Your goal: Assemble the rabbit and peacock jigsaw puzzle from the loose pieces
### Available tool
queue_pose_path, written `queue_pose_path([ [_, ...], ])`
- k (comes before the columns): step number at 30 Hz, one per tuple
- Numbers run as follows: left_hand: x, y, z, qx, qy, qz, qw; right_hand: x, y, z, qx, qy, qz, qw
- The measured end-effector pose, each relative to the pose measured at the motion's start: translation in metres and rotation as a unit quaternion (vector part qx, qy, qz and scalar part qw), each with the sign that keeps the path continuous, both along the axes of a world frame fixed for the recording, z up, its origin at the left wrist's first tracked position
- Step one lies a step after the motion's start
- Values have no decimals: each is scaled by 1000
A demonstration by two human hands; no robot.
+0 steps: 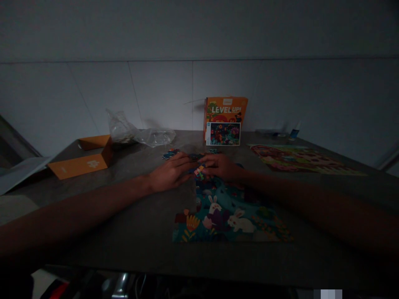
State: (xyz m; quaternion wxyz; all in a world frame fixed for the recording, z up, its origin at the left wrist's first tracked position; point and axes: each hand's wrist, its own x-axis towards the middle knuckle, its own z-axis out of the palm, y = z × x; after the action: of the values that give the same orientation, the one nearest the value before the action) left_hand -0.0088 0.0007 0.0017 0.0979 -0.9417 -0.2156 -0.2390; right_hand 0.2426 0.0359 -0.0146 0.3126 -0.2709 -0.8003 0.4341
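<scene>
A partly assembled jigsaw puzzle (240, 207) lies on the table, showing white rabbits, flowers and dark teal ground. At its far left edge is a small, brightly coloured puzzle piece (198, 172), between my two hands. My right hand (222, 167) rests over the puzzle's upper part, thumb and fingers closed at that piece. From the left, my left hand (172, 171) reaches in palm down, its fingers stretched toward the same piece; the fingertips are dim, and contact is unclear. Loose puzzle pieces (170, 154) lie just beyond the hands.
An orange "LEVEL UP!" box (226, 109) stands at the back, a picture card (225, 134) leaning on it. Another puzzle (299, 160) lies right. At left are an open orange box (84, 160) and clear plastic bags (123, 128). A small bottle (294, 133) stands back right.
</scene>
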Motion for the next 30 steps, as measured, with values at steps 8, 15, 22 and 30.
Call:
queue_pose_path([
  [8, 2, -4, 1, -19, 1, 29, 999, -1, 1, -2, -17, 7, 21, 1000],
  [15, 0, -6, 2, -13, -21, 17, 1000, 0, -4, 5, 57, 28, -82, 995],
  [22, 4, -6, 5, -40, 35, -59, 997, 0, -4, 5, 131, -45, -69, 988],
  [30, 3, -5, 3, -37, 36, -90, 995, 0, -6, 4, 183, -68, -79, 978],
])
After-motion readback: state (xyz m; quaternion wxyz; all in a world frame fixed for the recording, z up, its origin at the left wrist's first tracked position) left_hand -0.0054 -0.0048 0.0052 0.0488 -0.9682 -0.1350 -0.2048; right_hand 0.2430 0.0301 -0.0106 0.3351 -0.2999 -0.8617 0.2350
